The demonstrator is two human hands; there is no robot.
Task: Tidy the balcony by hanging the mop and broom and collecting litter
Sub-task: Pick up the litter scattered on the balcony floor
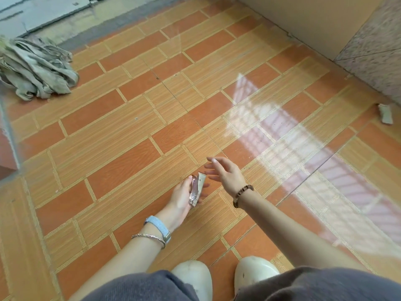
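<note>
— How far has the tidying got, would you say?

— Partway through the litter, by my reckoning. The left hand [184,197] is closed around a crumpled foil wrapper [196,190], silvery with a pinkish sheen, held low just above the tiled floor [121,135]. So at least one piece is picked up.

— And the other hand?

— The right hand [223,172] hovers just beside it, fingers spread wide, holding nothing. It's a little blurred, so I can't say whether it is reaching or pulling away.

— Anything left lying about?

— Yes. Another scrap of litter [385,114], pale and folded, sits on the floor well apart to the right, close to the foot of the speckled stone wall [373,51]. That looks still to be collected.

— The mop?

— The mop head [36,72], a heap of grey-green cloth strips, lies on the floor at the far left, not hung up. Its handle runs out of sight. I see no broom from here, nor any hook, so I can't tell about that one. My guess is the hanging is yet to come.

— Can you read anything on the wrapper?

— No. It's too crumpled and small; no brand or lettering comes through. Nothing legible on the other scrap either.
</note>
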